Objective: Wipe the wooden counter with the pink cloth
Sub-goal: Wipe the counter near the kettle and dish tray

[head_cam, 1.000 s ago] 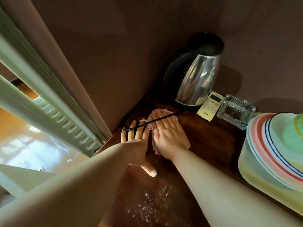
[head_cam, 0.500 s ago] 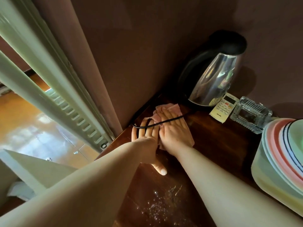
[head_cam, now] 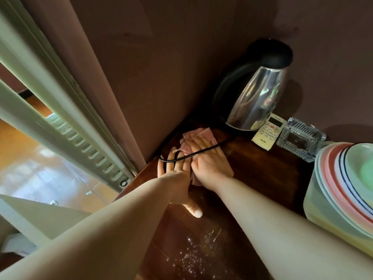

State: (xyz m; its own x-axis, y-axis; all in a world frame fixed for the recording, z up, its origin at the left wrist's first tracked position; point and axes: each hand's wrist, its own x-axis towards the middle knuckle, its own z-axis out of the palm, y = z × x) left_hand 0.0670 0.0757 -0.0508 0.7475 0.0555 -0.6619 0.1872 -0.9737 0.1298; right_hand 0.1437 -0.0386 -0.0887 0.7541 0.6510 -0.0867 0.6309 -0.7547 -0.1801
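The pink cloth (head_cam: 203, 134) lies crumpled on the dark wooden counter (head_cam: 256, 178), in the corner by the wall. My right hand (head_cam: 210, 160) presses flat on it, covering most of it. My left hand (head_cam: 177, 178) rests flat on the bare wood just to the left, fingers spread and thumb pointing toward me. A black power cord (head_cam: 201, 151) runs over the fingers of both hands. Cloth edges show beyond my right fingertips and beside my wrist.
A steel kettle (head_cam: 256, 98) stands behind the cloth. To its right lie a white remote (head_cam: 268, 131) and a glass ashtray (head_cam: 300, 138). Stacked plates (head_cam: 343, 188) fill the right edge. Water droplets (head_cam: 193, 257) speckle the near counter. The counter's left edge drops off by a pale door frame (head_cam: 84, 142).
The view has shifted slightly. Both hands stay in the same corner under the cord, my right hand and the cloth having slid only a little.
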